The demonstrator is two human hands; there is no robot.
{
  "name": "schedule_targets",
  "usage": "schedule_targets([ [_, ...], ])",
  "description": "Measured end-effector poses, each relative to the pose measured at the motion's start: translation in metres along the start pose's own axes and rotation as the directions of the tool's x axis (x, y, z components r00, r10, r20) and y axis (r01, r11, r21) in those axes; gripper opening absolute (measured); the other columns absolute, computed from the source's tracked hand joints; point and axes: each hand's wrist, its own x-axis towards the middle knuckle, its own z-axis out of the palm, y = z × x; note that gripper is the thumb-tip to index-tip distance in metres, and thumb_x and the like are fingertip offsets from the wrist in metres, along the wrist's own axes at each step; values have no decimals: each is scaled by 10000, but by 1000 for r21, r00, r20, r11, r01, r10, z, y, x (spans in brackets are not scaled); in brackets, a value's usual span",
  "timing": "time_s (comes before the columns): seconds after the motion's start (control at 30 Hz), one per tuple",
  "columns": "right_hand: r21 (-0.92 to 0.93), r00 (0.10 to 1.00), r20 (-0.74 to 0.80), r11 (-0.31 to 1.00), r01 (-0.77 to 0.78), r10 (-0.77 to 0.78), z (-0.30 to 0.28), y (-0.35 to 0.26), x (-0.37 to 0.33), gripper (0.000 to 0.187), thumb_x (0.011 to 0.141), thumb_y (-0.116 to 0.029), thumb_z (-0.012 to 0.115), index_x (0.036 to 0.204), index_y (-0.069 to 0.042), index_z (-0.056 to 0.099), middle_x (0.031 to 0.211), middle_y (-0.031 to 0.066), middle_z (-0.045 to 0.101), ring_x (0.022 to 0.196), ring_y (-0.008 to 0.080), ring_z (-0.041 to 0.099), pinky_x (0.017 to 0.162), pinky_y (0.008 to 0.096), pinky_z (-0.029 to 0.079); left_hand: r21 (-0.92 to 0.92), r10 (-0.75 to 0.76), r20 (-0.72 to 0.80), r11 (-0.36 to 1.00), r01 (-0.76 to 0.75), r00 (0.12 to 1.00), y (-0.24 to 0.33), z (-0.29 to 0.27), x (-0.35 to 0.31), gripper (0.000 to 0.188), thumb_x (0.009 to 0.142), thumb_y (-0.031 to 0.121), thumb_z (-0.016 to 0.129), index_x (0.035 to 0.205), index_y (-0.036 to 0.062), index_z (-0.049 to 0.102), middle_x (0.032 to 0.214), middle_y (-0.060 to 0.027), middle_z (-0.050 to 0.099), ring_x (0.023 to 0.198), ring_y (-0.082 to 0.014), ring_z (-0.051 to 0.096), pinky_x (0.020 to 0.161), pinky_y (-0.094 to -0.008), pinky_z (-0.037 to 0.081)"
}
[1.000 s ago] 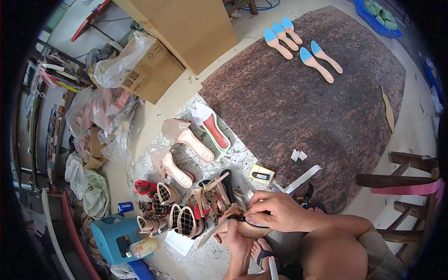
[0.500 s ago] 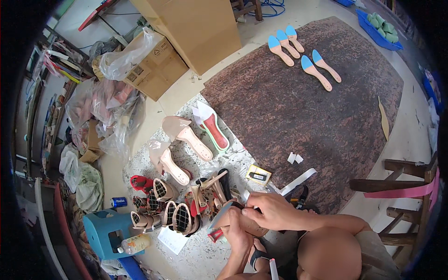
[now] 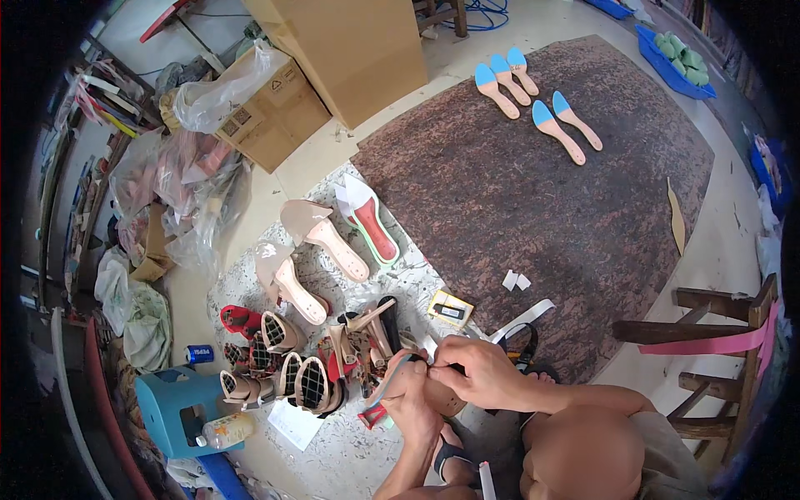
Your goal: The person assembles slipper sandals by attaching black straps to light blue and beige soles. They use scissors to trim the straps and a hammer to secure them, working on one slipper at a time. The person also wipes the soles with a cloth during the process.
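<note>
Low in the middle, my left hand [image 3: 414,407] is wrapped round a tan insole [image 3: 444,398] with a blue-grey toe end. My right hand [image 3: 477,367] has its thumb and fingers pinched at the insole's upper edge, by a dark patch, right against the left hand's fingertips. What lies in that pinch is too small to make out. Just left of the hands stand several high-heeled shoes [image 3: 312,387], some with dark grid-patterned insoles. Beyond them lie two beige open-toed slipper uppers on insoles [image 3: 337,252] and a red insole edged in green [image 3: 377,236].
On the dark mat [image 3: 533,217] lie several blue-toed insoles [image 3: 554,133] and white scraps [image 3: 515,280]. A yellow-and-white box [image 3: 450,309] and a white strip [image 3: 531,318] are near my right hand. A blue stool [image 3: 162,408] with a bottle [image 3: 227,431] stands left, a wooden chair [image 3: 708,333] right.
My right hand's fingers have closed in on the insole's edge beside my left fingers, and the insole has turned slightly. The whole view has shifted a little; the other things stay put.
</note>
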Motion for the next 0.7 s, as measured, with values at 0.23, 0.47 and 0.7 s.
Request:
schedule_targets([
  [0.23,-19,988,100,993,-116,118,1,13,2,278,901,-276,639,899,1,669,891,168,676,821,361,657,718,451,495,-63,-135,30,989,137,990,1,3,-1,249,869,37,689,1102,-5,612,978,-67,658,887,-134,619,857,-289,496],
  [0.47,215,991,82,969,-121,105,-7,14,4,310,928,-260,634,899,49,650,737,172,655,649,262,631,600,387,468,-214,-114,197,964,157,974,-2,-8,27,758,982,425,571,1566,113,201,1561,-156,296,1317,-217,463,1113,-399,361],
  [0.7,408,961,67,872,-272,268,-9,7,8,257,947,-197,650,931,59,639,721,41,614,653,44,498,543,265,407,-139,-231,304,949,283,924,1,-36,30,772,941,582,498,1501,84,314,1482,-168,439,1350,-270,447,1098,-469,372],
])
